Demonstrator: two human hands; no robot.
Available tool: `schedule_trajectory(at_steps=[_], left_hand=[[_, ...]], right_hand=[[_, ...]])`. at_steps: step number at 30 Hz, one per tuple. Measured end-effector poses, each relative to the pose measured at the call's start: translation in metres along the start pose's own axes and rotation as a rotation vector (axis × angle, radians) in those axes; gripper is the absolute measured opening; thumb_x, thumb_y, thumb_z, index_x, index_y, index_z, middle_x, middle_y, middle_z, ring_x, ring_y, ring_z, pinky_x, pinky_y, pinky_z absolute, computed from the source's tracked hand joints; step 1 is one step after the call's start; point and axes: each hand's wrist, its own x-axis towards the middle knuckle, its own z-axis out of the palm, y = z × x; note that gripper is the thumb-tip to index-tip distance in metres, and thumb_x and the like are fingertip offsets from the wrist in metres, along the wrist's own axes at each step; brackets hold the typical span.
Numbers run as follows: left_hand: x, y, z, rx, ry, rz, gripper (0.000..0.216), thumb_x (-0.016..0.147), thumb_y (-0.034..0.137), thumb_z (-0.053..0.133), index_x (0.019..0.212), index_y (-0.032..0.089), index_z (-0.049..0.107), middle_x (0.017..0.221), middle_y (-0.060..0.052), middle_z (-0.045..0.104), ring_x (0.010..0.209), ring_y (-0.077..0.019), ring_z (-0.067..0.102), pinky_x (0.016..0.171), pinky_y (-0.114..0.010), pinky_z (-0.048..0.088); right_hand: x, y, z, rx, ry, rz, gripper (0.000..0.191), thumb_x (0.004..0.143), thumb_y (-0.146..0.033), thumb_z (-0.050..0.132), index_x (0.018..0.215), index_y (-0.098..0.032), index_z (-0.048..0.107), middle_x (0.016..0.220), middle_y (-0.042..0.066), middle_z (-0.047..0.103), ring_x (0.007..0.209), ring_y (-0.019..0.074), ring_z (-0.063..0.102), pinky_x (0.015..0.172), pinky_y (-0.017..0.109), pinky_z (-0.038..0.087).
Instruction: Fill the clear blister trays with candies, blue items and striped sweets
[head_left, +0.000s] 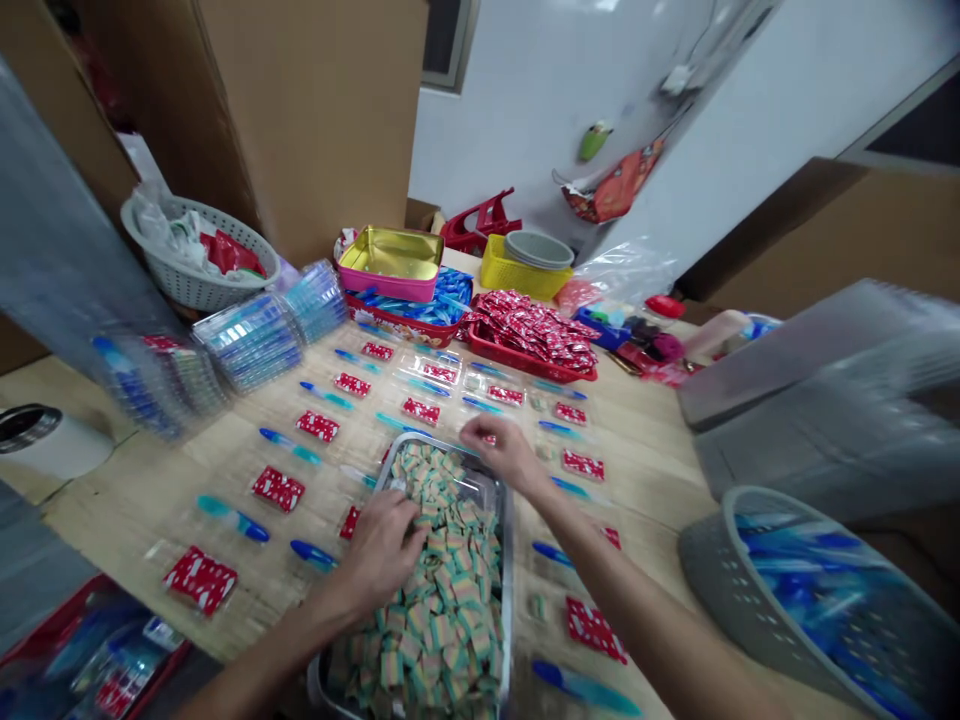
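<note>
A metal tray (508, 600) full of small pieces (450, 590) with green and peach stripes lies in front of me. My left hand (382, 545) is at the tray's left side, fingers curled down at the pieces; whatever they grip is hidden. Beyond the tray's far right corner, my right hand (501, 450) has its fingers drawn together over a clear plastic blister; I cannot make out what is in them. Rows of these clear blisters surround the tray, many with a blue pen (232, 518) and a red patterned packet (201, 580).
At the back are a red tray of packets (532, 335), a pink tin (390, 265) and a yellow basket (525, 268). Stacked clear blisters (251, 340) stand left. A grey basket of blue pens (720, 570) is right, below blurred plastic stacks (810, 400).
</note>
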Motion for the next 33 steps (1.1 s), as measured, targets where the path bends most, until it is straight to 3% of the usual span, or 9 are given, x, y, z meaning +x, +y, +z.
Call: schedule_trajectory(at_steps=[3, 6, 10, 16, 21, 25, 33], left_hand=[[0.000, 0.002, 0.007, 0.045, 0.013, -0.020, 0.013, 0.081, 0.018, 0.049, 0.085, 0.016, 0.062, 0.091, -0.009, 0.060, 0.091, -0.0240, 0.055, 0.083, -0.036, 0.041], [-0.001, 0.001, 0.007, 0.020, 0.009, -0.052, 0.012, 0.077, 0.014, 0.051, 0.085, 0.016, 0.060, 0.091, -0.008, 0.059, 0.088, -0.0220, 0.055, 0.079, -0.033, 0.042], [-0.004, -0.001, 0.006, -0.040, 0.017, -0.052, 0.015, 0.072, 0.008, 0.052, 0.083, 0.015, 0.059, 0.089, -0.006, 0.058, 0.084, -0.0198, 0.055, 0.076, -0.030, 0.041], [-0.009, -0.005, 0.004, -0.148, 0.082, -0.001, 0.018, 0.066, 0.002, 0.049, 0.074, 0.017, 0.057, 0.079, -0.001, 0.057, 0.076, -0.0161, 0.054, 0.070, -0.026, 0.040], [-0.019, -0.001, -0.010, -0.267, 0.110, -0.025, 0.013, 0.067, 0.007, 0.049, 0.069, 0.018, 0.055, 0.066, 0.002, 0.055, 0.066, -0.0148, 0.053, 0.063, -0.025, 0.038], [-0.035, 0.006, -0.023, -0.346, 0.070, 0.036, 0.012, 0.067, 0.009, 0.049, 0.069, 0.019, 0.055, 0.065, 0.003, 0.055, 0.064, -0.0134, 0.052, 0.062, -0.024, 0.038], [-0.071, 0.017, -0.020, -0.388, -0.006, 0.136, 0.015, 0.062, 0.004, 0.047, 0.065, 0.017, 0.052, 0.082, -0.003, 0.058, 0.066, -0.0128, 0.052, 0.059, -0.023, 0.038]], right_hand=[[-0.045, -0.034, 0.011, 0.118, -0.143, -0.016, 0.009, 0.081, -0.021, 0.058, 0.074, -0.018, 0.063, 0.072, 0.001, 0.063, 0.066, 0.0145, 0.057, 0.061, 0.023, 0.041], [-0.067, -0.056, 0.023, 0.009, -0.188, -0.002, 0.007, 0.080, -0.019, 0.059, 0.074, -0.017, 0.062, 0.077, 0.003, 0.061, 0.073, 0.0163, 0.056, 0.065, 0.025, 0.039], [-0.074, -0.069, 0.036, -0.085, -0.175, 0.049, 0.005, 0.075, -0.011, 0.060, 0.074, -0.016, 0.060, 0.079, 0.004, 0.060, 0.080, 0.0180, 0.054, 0.071, 0.027, 0.036], [-0.075, -0.072, 0.045, 0.014, -0.102, 0.055, 0.013, 0.069, -0.004, 0.055, 0.071, -0.017, 0.058, 0.076, 0.001, 0.058, 0.078, 0.0177, 0.053, 0.071, 0.028, 0.034], [-0.083, -0.074, 0.035, 0.234, -0.031, 0.099, 0.013, 0.068, -0.006, 0.055, 0.069, -0.018, 0.055, 0.066, -0.002, 0.056, 0.066, 0.0149, 0.053, 0.063, 0.024, 0.037], [-0.097, -0.086, 0.019, 0.271, -0.032, 0.071, 0.012, 0.070, -0.007, 0.052, 0.072, -0.019, 0.055, 0.068, -0.002, 0.056, 0.066, 0.0146, 0.052, 0.063, 0.024, 0.038], [-0.130, -0.121, 0.010, 0.266, -0.167, 0.013, 0.022, 0.075, -0.005, 0.051, 0.081, -0.022, 0.063, 0.078, 0.000, 0.061, 0.076, 0.0174, 0.057, 0.070, 0.026, 0.041]])
